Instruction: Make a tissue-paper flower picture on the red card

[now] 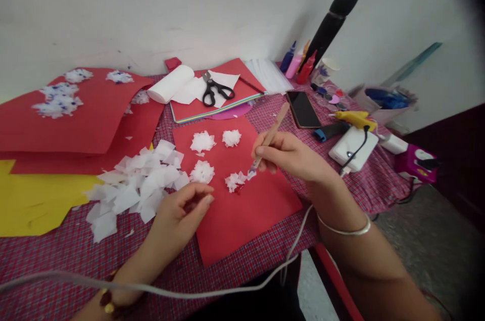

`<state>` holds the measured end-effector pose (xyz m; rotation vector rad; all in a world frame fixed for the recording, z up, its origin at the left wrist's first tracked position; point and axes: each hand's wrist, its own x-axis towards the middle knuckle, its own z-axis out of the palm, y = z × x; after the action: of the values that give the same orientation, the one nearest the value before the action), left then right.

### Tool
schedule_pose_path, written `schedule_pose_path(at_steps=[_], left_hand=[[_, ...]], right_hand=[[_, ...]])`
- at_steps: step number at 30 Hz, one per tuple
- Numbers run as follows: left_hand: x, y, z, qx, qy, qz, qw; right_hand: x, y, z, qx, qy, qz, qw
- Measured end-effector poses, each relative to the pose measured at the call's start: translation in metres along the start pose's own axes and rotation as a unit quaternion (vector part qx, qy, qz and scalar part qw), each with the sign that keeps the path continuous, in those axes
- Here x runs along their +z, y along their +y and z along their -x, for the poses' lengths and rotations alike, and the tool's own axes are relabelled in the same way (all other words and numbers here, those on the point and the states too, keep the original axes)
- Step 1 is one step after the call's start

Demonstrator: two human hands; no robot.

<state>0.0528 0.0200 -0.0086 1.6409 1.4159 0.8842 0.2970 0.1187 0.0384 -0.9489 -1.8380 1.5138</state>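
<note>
My right hand (282, 155) is closed around a wooden craft stick (273, 131) held at a slant, its upper end pointing away from me. At its lower tip is a small scrap of white paper (251, 174), beside a white paper tuft (234, 181) with a wet-looking dark red patch near it. Three more white tufts (202, 141) sit on the same red sheet (242, 225). Over the sheet's left edge hovers my left hand (185, 215), fingers loosely curled, thumb and forefinger slightly apart with nothing visible between them. Loose white paper squares (140, 184) lie heaped beside it.
Scissors (214, 89) and a white paper roll (172, 83) lie at the back. Glue bottles (293, 64), a phone (303, 109), a yellow glue gun (356, 119) and a white power bank (353, 148) are on the right. Red sheets with blue-speckled tufts (76, 134) lie left. A pale cable (212, 294) crosses the front.
</note>
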Motion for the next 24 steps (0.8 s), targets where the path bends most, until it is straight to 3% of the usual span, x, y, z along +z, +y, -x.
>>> schedule_pose_path(at_steps=[3,7,24], left_hand=[[-0.003,-0.006,-0.002,0.071,-0.057,-0.124,0.988],[-0.005,-0.009,-0.004,0.107,-0.111,-0.161,0.975],[-0.006,-0.008,-0.006,0.108,-0.133,-0.166,0.971]], right_hand=[[-0.014,0.002,0.001,0.036,-0.063,0.101,0.992],[-0.007,0.01,-0.003,0.063,-0.101,0.126,0.985],[0.012,0.028,-0.013,0.059,-0.055,0.1,0.992]])
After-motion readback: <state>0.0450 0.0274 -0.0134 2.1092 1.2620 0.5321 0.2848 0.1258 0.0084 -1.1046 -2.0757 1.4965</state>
